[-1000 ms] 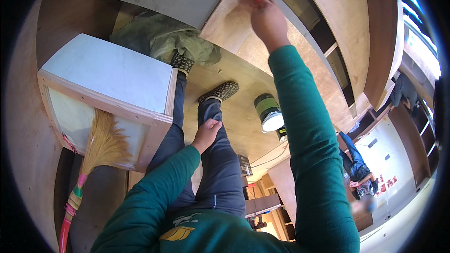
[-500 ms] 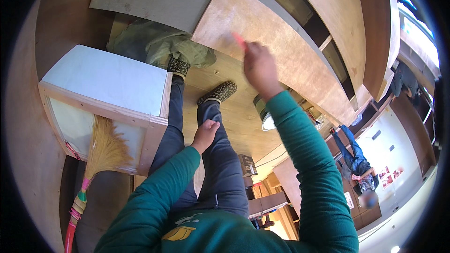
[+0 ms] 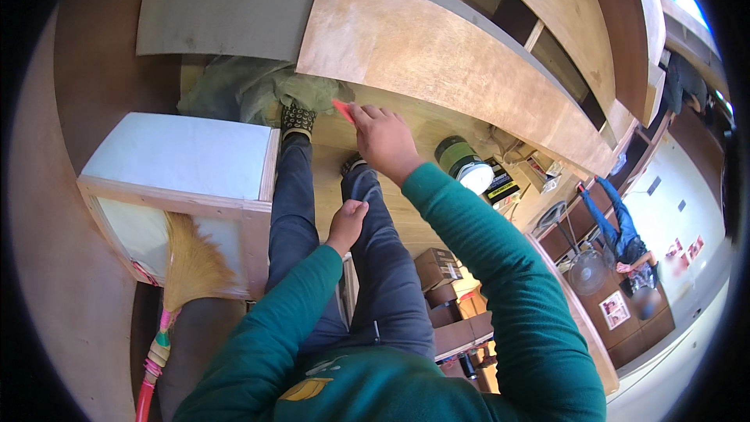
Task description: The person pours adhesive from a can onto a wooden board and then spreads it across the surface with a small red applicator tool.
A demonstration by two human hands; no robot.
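**Site check: seated person, small red item in right hand**

Right hand point(image 3: 383, 141) raised in front of the body, fingers closed on a small red/pink flat item point(image 3: 342, 110); only its tip shows past the fingers, so prob. a pencil or scraper, can't confirm. Item sits just below the lower edge of the large plywood sheet point(image 3: 437, 55), not clearly touching it. Left hand point(image 3: 346, 223) rests on the left thigh, fingers curled in loosely, holding nothing visible.

Person sits w/ legs stretched out on a plywood platform, dark trousers, studded shoes point(image 3: 298, 119), green sleeves. Grey panel point(image 3: 226, 8) lies beyond the feet, left of the plywood sheet. White-topped wooden box point(image 3: 183, 160) stands just beside the left leg; straw broom point(image 3: 183, 273) leans against its front. Green can w/ white lid point(image 3: 464, 164) lies near the right arm. Cardboard boxes point(image 3: 441, 277) below, right of legs.
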